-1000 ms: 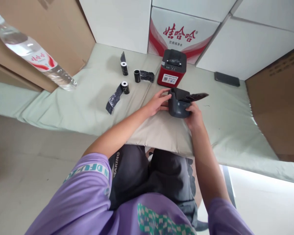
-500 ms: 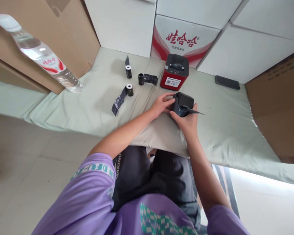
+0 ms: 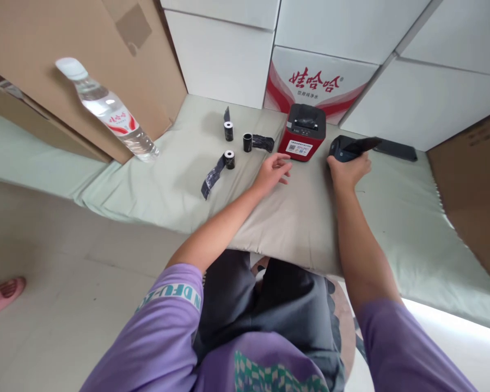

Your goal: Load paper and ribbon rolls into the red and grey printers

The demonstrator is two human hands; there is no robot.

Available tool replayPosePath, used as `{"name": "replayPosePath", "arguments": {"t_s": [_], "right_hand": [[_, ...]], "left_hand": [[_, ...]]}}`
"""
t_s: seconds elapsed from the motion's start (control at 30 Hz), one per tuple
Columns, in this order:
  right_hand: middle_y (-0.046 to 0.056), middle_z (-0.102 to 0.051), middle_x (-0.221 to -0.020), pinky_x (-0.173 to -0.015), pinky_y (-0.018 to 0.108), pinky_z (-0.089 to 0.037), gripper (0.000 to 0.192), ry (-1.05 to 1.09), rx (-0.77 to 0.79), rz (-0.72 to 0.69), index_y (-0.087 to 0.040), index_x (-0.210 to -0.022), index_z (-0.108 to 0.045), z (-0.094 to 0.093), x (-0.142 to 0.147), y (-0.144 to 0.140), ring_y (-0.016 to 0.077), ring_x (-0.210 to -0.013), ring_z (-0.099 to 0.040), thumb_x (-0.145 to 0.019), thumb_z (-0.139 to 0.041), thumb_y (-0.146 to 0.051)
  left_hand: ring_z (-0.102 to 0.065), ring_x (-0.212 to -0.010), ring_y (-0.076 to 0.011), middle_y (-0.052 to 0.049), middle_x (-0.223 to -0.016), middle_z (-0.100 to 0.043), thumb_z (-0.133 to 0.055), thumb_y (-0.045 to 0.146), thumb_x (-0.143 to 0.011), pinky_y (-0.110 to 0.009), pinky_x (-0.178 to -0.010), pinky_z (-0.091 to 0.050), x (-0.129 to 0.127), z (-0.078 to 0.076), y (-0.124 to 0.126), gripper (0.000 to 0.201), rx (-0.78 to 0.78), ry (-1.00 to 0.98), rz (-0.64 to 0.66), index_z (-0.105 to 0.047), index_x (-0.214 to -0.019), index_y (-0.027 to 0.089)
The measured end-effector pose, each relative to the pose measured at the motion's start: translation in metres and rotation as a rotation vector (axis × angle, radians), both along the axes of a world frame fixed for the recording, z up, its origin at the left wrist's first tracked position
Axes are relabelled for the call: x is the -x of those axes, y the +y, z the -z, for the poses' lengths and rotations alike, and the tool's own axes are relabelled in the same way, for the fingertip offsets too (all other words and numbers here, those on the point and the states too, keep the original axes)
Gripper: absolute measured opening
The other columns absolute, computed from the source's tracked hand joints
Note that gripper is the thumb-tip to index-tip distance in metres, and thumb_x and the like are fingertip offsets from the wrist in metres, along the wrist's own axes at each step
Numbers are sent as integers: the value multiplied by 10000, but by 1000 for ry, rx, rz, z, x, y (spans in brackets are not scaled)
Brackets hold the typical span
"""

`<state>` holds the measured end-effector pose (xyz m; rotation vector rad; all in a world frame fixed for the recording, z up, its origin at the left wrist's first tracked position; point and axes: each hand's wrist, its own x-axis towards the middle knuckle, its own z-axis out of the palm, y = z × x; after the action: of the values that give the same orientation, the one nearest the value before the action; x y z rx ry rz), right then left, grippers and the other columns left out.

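My right hand (image 3: 348,169) grips a small black printer (image 3: 342,149) with a dark strip sticking out of its top, set on the pale green cloth to the right of a red and black printer (image 3: 302,132). My left hand (image 3: 273,169) rests open on the cloth just in front and left of the red printer, holding nothing. Three small black paper rolls (image 3: 229,158) with loose dark tails lie further left.
A water bottle (image 3: 114,116) leans against a brown carton at the left. White cartons (image 3: 322,81) line the back edge. A black phone (image 3: 396,149) lies behind the black printer. A brown carton (image 3: 473,185) stands at the right. A pink slipper (image 3: 2,291) is on the floor.
My right hand has carried the black printer from in front of me to the far right of the red printer. My left hand has let go of it and now lies open.
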<state>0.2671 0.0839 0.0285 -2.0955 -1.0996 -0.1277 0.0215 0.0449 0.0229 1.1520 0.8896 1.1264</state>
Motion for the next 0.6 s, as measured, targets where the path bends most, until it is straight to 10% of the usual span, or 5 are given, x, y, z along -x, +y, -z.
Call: {"name": "replayPosePath", "arguments": {"t_s": [0.33, 0.47, 0.6], "right_hand": [[318, -344, -1618, -1219, 760, -314, 997, 215, 7, 50, -141, -1563, -261, 2, 2, 4, 499, -1573, -325, -702, -751, -243], [240, -434, -1469, -1254, 678, -322, 613, 49, -210, 11, -148, -1393, -437, -8, 1, -18, 397, -1483, -432, -795, -573, -169], [172, -533, -1273, -1184, 583, -439, 319, -11, -326, -317, -193, -1175, -549, -4, 29, -21, 324, -1304, -543, -857, -549, -223]], "left_hand": [[-653, -887, -166, -24, -927, -716, -664, 227, -939, -296, -883, -518, 7, 9, 13, 174, -363, 353, -66, -737, -1096, 244], [-675, -1059, -194, -66, -1120, -733, -631, 189, -947, -308, -934, -532, 8, 6, 11, 246, -346, 342, -232, -700, -1178, 239], [-622, -1360, -221, -105, -1433, -663, -699, 216, -945, -348, -1114, -523, -3, 3, 16, 389, -341, 247, -338, -642, -1327, 258]]}}
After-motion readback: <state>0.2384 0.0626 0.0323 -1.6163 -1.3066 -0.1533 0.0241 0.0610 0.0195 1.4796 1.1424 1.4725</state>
